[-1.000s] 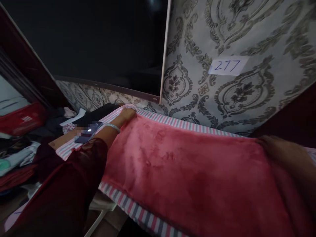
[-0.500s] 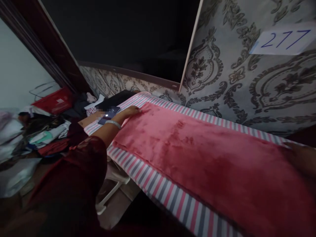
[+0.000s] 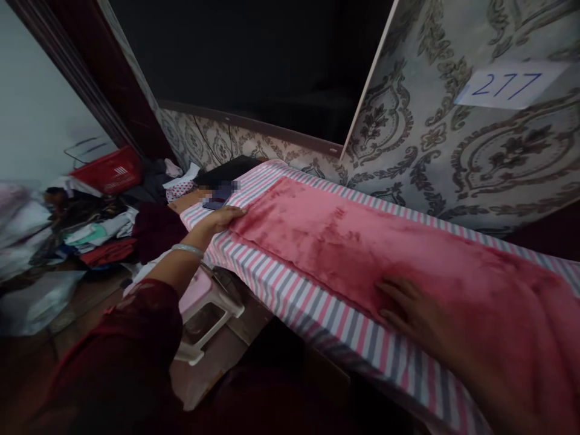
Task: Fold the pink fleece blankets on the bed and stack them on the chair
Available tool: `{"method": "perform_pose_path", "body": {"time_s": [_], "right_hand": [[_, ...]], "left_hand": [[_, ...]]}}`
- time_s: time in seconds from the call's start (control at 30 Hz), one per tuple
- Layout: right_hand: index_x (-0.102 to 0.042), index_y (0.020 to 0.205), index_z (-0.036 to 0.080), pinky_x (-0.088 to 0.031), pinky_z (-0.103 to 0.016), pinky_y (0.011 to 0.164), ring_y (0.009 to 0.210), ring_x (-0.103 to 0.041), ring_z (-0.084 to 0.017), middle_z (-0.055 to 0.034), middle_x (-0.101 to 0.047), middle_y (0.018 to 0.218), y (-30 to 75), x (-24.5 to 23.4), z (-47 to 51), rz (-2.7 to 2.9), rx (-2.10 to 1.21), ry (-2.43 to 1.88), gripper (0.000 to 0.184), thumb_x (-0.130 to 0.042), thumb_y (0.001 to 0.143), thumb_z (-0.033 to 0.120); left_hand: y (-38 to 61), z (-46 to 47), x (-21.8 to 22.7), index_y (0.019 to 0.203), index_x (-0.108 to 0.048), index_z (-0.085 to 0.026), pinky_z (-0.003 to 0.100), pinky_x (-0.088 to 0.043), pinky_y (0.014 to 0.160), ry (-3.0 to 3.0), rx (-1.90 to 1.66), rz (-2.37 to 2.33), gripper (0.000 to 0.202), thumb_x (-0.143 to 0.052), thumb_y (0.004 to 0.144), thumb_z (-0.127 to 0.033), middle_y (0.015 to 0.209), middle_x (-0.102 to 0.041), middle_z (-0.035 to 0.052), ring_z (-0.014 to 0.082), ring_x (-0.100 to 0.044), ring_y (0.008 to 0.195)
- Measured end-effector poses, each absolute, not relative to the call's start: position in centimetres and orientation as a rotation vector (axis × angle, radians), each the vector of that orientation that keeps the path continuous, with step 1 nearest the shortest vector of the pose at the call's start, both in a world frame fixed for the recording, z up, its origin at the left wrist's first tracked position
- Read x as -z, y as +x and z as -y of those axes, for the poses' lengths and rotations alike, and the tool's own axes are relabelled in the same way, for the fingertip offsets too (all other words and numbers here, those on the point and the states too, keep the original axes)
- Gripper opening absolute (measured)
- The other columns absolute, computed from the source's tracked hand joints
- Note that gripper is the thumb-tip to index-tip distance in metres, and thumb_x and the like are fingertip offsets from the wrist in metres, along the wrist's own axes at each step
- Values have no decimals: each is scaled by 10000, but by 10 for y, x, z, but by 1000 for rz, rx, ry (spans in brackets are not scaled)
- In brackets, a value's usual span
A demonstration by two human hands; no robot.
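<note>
Head view: red plush cloth point(image 3: 389, 241) lies lengthwise on the striped cover point(image 3: 312, 305); left hand point(image 3: 225, 218) at its left end, grip unclear; right hand point(image 3: 421, 312) spread, near its front edge; flat, light pressure probably smooths best, left end anchored.

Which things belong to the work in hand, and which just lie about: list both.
In use:
- pink cloth, both hands on it
- striped cloth beneath it

Lying about:
- red basket
- piled clothes
</note>
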State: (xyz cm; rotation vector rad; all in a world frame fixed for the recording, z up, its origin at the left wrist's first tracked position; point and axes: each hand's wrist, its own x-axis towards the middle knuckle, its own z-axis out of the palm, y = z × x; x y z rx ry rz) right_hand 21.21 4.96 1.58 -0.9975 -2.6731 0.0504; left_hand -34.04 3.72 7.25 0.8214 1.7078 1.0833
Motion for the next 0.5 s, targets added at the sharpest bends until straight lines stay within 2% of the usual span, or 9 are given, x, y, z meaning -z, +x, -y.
{"method": "perform_pose_path", "body": {"time_s": [0.17,0.27,0.37,0.5], "right_hand": [[-675,1317,203,-554,-513,1000,1205,-636,-333,-163,-656,1333,208,-26,-30,2683,-32,-953,477,-593,920,456],[-730,1231,242,-572,-476,975,1154,-668,-290,-124,-700,1264,207,-26,-26,2686,-40,-957,366,-478,978,324],[-765,1139,249,-596,-440,918,1062,-703,-258,-99,-744,1151,209,-22,-27,2621,-7,-1005,435,-362,982,200],[-758,1134,210,-595,-437,863,981,-708,-276,-123,-752,1071,222,-22,-25,2465,165,-1130,425,-380,947,161]], "left_hand": [[-335,-41,-71,713,-676,-185,312,-598,705,829,-1030,-1727,248,-806,751,-393,731,-732,52,207,-703,770],[-333,-42,-70,729,-676,-182,304,-580,707,846,-1017,-1759,264,-819,733,-403,734,-732,58,207,-705,774],[-331,-41,-70,776,-669,-177,295,-562,675,870,-1024,-1811,271,-802,747,-411,722,-716,51,199,-696,752],[-332,-37,-71,777,-635,-178,276,-538,631,918,-1035,-1906,283,-791,748,-412,655,-655,20,175,-657,687]]}}
